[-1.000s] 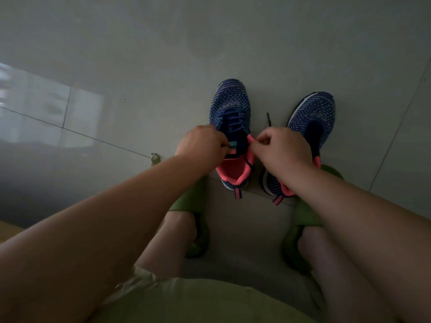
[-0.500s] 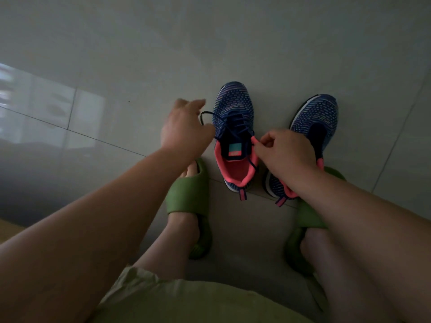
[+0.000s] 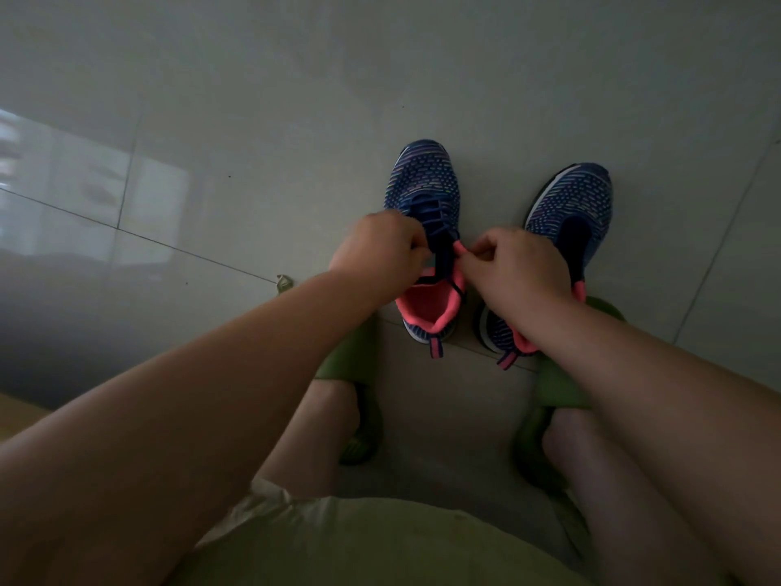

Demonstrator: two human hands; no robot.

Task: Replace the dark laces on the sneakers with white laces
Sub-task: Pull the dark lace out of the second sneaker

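Two blue knit sneakers with pink collars stand side by side on the floor, toes pointing away. The left sneaker still carries a dark lace across its upper eyelets. My left hand is curled at the sneaker's left eyelet row, its fingertips on the lace near the tongue. My right hand pinches the pink edge of the collar on the sneaker's right side. The right sneaker shows no lace on its dark tongue; my right wrist hides its heel. No white lace is in view.
Grey glossy floor tiles stretch all around. I wear green slides, the left slide and the right slide, just behind the sneakers. A small metal object lies on the floor by my left forearm.
My left hand, which was lifted up and to the left pulling a loop of dark lace, has come back down onto the left sneaker's eyelets. My right hand stays on the pink collar.
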